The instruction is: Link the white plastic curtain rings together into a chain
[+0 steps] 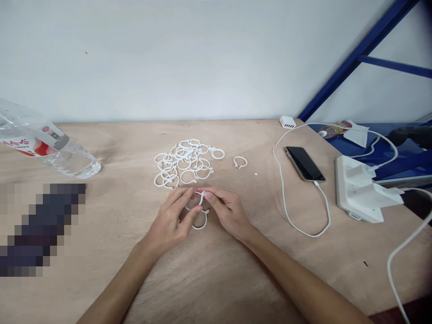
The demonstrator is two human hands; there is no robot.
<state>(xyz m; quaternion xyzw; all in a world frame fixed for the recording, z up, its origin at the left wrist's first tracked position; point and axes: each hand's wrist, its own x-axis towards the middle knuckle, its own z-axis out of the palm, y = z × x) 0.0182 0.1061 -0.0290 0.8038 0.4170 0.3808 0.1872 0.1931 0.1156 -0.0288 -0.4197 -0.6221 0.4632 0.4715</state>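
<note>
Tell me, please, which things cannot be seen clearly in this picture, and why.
All in the head view:
Part of the held ring: hidden by the left hand and right hand.
The exact count in the ring pile: overlap hides it.
The rest of the bottle: cut off by the left edge.
What the dark shape is: blurred into squares.
What the white speck is: too small.

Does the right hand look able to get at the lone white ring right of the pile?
Likely yes: only wooden tabletop shows between the right hand and the lone white ring. The hand's fingers are on the held ring, though, so it would probably need to let go first.
</note>
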